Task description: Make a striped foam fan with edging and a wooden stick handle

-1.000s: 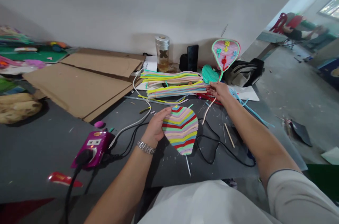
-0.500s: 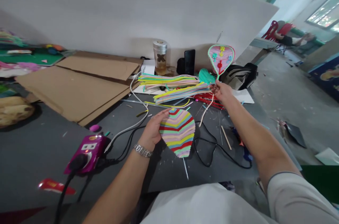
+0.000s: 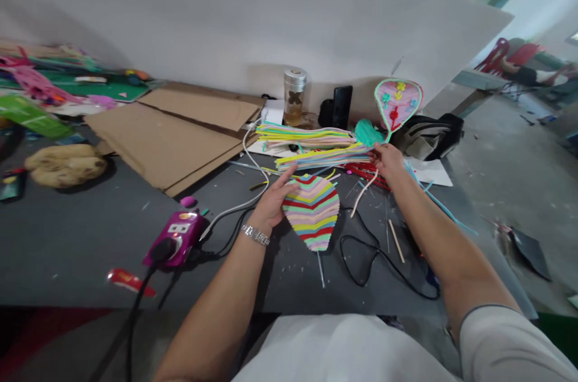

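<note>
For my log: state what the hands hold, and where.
Left hand: striped leaf panel, by its left edge. Right hand: pipe-cleaner bundle, by its end.

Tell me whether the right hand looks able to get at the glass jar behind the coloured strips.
Probably yes: the right hand is at the near stack of coloured strips, and only that stack and the far stack lie before the glass jar; the way over them looks free.

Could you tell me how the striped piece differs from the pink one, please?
The striped piece shows bands of many colours; the pink piece carries small flowers. The pink piece has a mint-green rim, the striped one none. The striped piece sits at the left hand; the pink one stands up above the right hand. Both taper to a thin stem.
</note>
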Demonstrator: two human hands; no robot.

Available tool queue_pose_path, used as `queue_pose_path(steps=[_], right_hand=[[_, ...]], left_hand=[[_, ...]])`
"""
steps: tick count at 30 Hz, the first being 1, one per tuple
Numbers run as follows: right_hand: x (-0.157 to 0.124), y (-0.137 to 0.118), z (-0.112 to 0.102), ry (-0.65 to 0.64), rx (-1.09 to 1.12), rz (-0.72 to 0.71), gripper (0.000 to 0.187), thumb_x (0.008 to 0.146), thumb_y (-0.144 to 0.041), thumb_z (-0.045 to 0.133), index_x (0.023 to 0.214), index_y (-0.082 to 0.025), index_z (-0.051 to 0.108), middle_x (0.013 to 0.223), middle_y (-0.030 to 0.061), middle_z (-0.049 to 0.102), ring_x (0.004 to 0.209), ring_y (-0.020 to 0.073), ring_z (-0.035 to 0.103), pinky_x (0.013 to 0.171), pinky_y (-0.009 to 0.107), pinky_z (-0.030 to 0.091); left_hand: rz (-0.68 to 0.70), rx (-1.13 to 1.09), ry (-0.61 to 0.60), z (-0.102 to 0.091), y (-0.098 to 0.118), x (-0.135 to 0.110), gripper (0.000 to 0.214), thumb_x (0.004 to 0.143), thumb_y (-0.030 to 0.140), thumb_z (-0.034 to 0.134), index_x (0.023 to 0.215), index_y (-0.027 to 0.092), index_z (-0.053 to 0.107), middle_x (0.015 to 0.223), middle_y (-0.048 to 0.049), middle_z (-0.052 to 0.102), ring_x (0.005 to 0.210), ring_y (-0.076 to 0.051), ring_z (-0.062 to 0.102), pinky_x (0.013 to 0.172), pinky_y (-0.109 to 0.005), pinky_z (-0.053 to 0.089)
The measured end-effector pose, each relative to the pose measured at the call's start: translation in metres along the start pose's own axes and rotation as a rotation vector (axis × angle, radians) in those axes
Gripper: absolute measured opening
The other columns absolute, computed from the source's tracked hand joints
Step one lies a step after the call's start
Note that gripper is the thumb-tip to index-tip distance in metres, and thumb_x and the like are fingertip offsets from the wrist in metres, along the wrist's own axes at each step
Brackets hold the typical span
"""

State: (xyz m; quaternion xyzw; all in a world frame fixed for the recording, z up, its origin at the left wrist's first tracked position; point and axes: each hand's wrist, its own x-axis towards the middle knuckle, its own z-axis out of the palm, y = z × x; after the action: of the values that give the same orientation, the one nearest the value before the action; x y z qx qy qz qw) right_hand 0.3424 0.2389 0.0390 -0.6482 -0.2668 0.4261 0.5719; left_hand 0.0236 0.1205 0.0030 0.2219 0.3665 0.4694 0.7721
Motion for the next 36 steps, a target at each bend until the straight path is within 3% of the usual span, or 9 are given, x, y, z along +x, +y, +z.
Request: queue_pose_path(steps=[7, 14, 18, 24, 27, 29, 31, 36], right_hand=[[0.007, 0.002, -0.003, -0.044, -0.151, -0.111, 0.025, 0.076, -0.016, 0.079, 0.068, -0.022, 0.055, 0.060, -0.0047, 0.067, 0.059, 0.0124, 0.064, 0.048, 0.019, 0.051], [0.011, 0.006, -0.017, -0.099, -0.390, -0.281, 0.020, 0.060, -0.006, 0.078, 0.060, -0.021, 0.066, 0.060, -0.0059, 0.066, 0.067, 0.0139, 0.062, 0.067, 0.023, 0.053], [0.008, 0.005, -0.016, -0.153, -0.468, -0.322, 0.022, 0.059, -0.002, 0.076, 0.058, -0.022, 0.068, 0.064, -0.0046, 0.068, 0.076, 0.0154, 0.063, 0.078, 0.025, 0.053], [0.010, 0.008, -0.013, -0.133, -0.408, -0.229, 0.016, 0.071, -0.008, 0.079, 0.066, -0.020, 0.070, 0.067, -0.0042, 0.065, 0.075, 0.0139, 0.061, 0.073, 0.024, 0.053], [0.014, 0.005, -0.019, -0.101, -0.302, -0.102, 0.010, 0.091, -0.024, 0.077, 0.090, -0.015, 0.072, 0.086, -0.0004, 0.070, 0.077, 0.0134, 0.065, 0.071, 0.027, 0.058], [0.016, -0.002, -0.028, -0.077, -0.215, -0.025, 0.022, 0.100, -0.034, 0.070, 0.109, -0.014, 0.069, 0.101, 0.0033, 0.071, 0.082, 0.0143, 0.068, 0.072, 0.030, 0.060], [0.017, -0.011, -0.038, -0.041, -0.128, 0.026, 0.026, 0.103, -0.038, 0.067, 0.116, -0.015, 0.067, 0.105, 0.0042, 0.071, 0.082, 0.0141, 0.069, 0.071, 0.030, 0.061], [0.013, -0.024, -0.050, 0.059, 0.039, 0.055, 0.021, 0.101, -0.027, 0.066, 0.085, -0.015, 0.062, 0.073, -0.0010, 0.066, 0.060, 0.0099, 0.062, 0.053, 0.021, 0.053]], left_hand=[[-0.039, -0.081, 0.032, -0.010, 0.012, 0.020, 0.079, 0.079, 0.027, 0.086, 0.153, 0.027, 0.057, 0.114, -0.0077, 0.082, 0.091, -0.026, 0.080, 0.093, -0.041, 0.062], [-0.035, -0.006, 0.075, -0.015, 0.019, 0.030, 0.075, 0.078, 0.019, 0.083, 0.150, 0.024, 0.060, 0.118, -0.0088, 0.081, 0.088, -0.023, 0.080, 0.083, -0.035, 0.065], [-0.049, 0.020, 0.116, -0.012, 0.020, 0.029, 0.080, 0.075, 0.013, 0.083, 0.151, 0.023, 0.059, 0.110, -0.0093, 0.083, 0.080, -0.023, 0.080, 0.072, -0.032, 0.065], [-0.060, 0.069, 0.125, -0.009, 0.020, 0.029, 0.087, 0.074, 0.007, 0.078, 0.156, 0.025, 0.053, 0.102, -0.0080, 0.084, 0.072, -0.021, 0.079, 0.068, -0.030, 0.065], [-0.053, 0.072, 0.106, -0.011, 0.018, 0.030, 0.092, 0.072, 0.006, 0.078, 0.158, 0.024, 0.051, 0.100, -0.0079, 0.084, 0.074, -0.022, 0.080, 0.070, -0.031, 0.065], [-0.057, 0.078, 0.108, -0.011, 0.018, 0.030, 0.093, 0.071, 0.006, 0.079, 0.158, 0.024, 0.051, 0.101, -0.0083, 0.084, 0.076, -0.023, 0.080, 0.073, -0.032, 0.066], [-0.066, 0.083, 0.118, -0.011, 0.017, 0.030, 0.094, 0.071, 0.007, 0.080, 0.158, 0.024, 0.051, 0.104, -0.0091, 0.084, 0.080, -0.024, 0.081, 0.077, -0.034, 0.066], [-0.064, 0.101, 0.145, -0.009, 0.018, 0.031, 0.094, 0.072, 0.007, 0.078, 0.160, 0.024, 0.049, 0.105, -0.0097, 0.084, 0.085, -0.027, 0.081, 0.085, -0.040, 0.067]])
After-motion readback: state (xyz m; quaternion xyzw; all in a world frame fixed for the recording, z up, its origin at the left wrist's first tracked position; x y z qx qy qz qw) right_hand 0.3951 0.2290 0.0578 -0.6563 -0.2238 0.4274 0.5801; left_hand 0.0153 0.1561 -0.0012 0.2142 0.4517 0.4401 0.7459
